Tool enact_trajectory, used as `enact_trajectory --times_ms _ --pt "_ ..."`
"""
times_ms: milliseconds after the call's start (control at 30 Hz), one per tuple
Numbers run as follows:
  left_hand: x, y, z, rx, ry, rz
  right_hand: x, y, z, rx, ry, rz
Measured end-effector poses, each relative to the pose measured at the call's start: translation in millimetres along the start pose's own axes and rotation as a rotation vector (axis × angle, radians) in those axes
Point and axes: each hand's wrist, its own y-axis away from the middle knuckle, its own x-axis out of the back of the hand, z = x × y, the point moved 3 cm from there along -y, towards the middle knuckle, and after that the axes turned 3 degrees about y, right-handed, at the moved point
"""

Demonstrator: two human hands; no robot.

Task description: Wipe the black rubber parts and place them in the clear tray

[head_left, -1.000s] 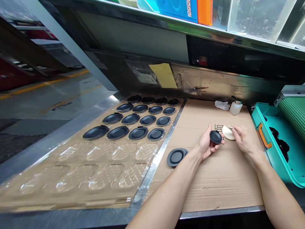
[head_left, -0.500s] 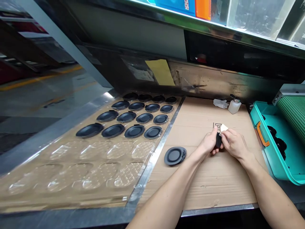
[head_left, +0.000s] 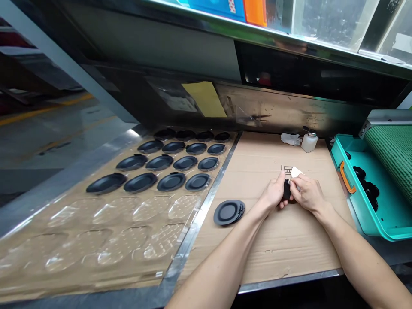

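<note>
Over the cardboard sheet (head_left: 309, 244), my left hand (head_left: 274, 191) is closed round a black plastic part (head_left: 286, 190), mostly hidden by the fingers. My right hand (head_left: 307, 192) pinches a white cloth (head_left: 296, 171) and presses it against the part's edge. Left of my left forearm lies a small stack of round black plastic parts (head_left: 227, 212) with raised rims and a tab at the side. Further left, a clear blister tray (head_left: 128, 238) has similar black parts (head_left: 171, 181) in its back rows; the two front rows show bare pockets.
A teal bin (head_left: 357, 210) with an orange handle (head_left: 347, 177) stands at right, with several black parts (head_left: 370, 189) inside. Behind it is a green conveyor belt (head_left: 394, 146). A pump bottle (head_left: 309, 141) and a crumpled white wipe (head_left: 290, 139) sit by the back panel (head_left: 257, 107).
The whole view has shifted slightly, so things appear further left. Both hands keep their hold on the black part and the cloth, with only slight movement of the fingers.
</note>
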Motion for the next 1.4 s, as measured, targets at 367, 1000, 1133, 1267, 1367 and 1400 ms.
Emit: enact_trajectory --times_ms 367,1000,1133,1267,1367,1400 --pt "0.2 -1 8 0.176 0.129 -0.023 8 -2 16 0.022 -0.202 -0.01" --pt "-1.4 -1 -5 0.028 -0.033 0.023 -10 0 7 0.087 -0.179 0.191" --pt "-0.1 -1 -5 0.038 -0.022 0.042 -11 -1 4 0.1 -0.157 0.232" --pt "-1.5 -1 -5 0.05 -0.063 0.034 -12 -1 3 0.099 -0.154 0.276" --pt "-1.2 0 -1 0.066 0.0 0.052 -13 -1 5 0.075 -0.175 0.231" --pt "-0.6 0 2 0.091 0.043 0.056 -12 -1 7 0.06 -0.198 0.221"
